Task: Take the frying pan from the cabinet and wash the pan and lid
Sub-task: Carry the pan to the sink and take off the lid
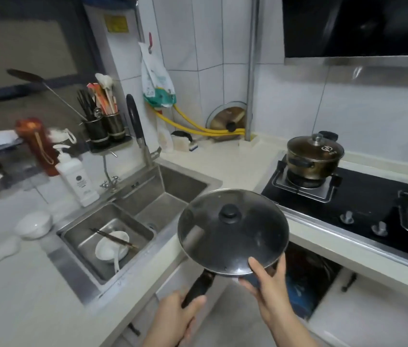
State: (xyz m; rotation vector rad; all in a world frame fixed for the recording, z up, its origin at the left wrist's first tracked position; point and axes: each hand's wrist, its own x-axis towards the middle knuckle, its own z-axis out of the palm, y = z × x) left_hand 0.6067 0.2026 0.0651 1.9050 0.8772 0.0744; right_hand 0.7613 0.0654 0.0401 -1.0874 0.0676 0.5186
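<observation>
White-tiled kitchen; the lidded frying pan (233, 236) hangs beside the sink (185, 186). Left hand (175, 319) grips its handle (198, 286), right hand (270, 284) pinches the lid (233, 229) rim. Keep it level so the lid stays seated, then lower into the empty basin.

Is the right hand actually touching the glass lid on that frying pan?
Touching. The head view shows the right hand gripping the near rim, thumb lying on top of the glass lid, fingers curled under the frying pan.
</observation>
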